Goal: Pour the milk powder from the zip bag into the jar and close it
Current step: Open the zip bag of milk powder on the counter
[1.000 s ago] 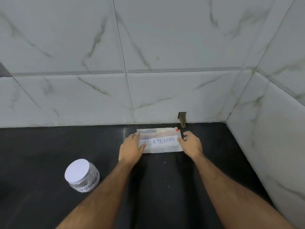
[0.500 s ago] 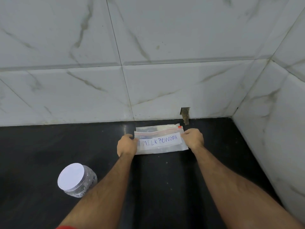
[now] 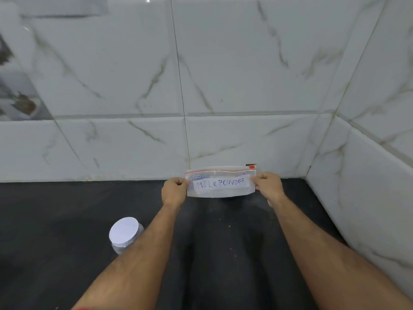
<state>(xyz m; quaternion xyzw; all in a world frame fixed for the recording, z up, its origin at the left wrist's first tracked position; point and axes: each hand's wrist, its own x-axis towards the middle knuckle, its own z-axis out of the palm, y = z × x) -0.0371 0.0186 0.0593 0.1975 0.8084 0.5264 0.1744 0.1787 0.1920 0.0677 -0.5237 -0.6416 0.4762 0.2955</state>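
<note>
Bag (image 3: 221,183) of milk powder hung between my two hands, lifted clear of the dark counter (image 3: 55,220) and held upright in front of the seam where the counter met the tiled wall (image 3: 134,74). Its white label read MILK POWDER in blue pen, and the red zip strip ran along the top edge with the red slider (image 3: 251,167) at the right end. I could not tell whether the zip was fully sealed. My left hand (image 3: 174,190) pinched the bag's left edge, fingers curled shut on the plastic. My right hand (image 3: 267,186) pinched the right edge the same way, thumb on the front face beside the label.

The jar (image 3: 125,234) stood on the counter well to the left and nearer to me, just beside my left forearm, with its white lid (image 3: 123,230) on. A second tiled wall (image 3: 368,186) closed off the counter on the right, forming a corner.
</note>
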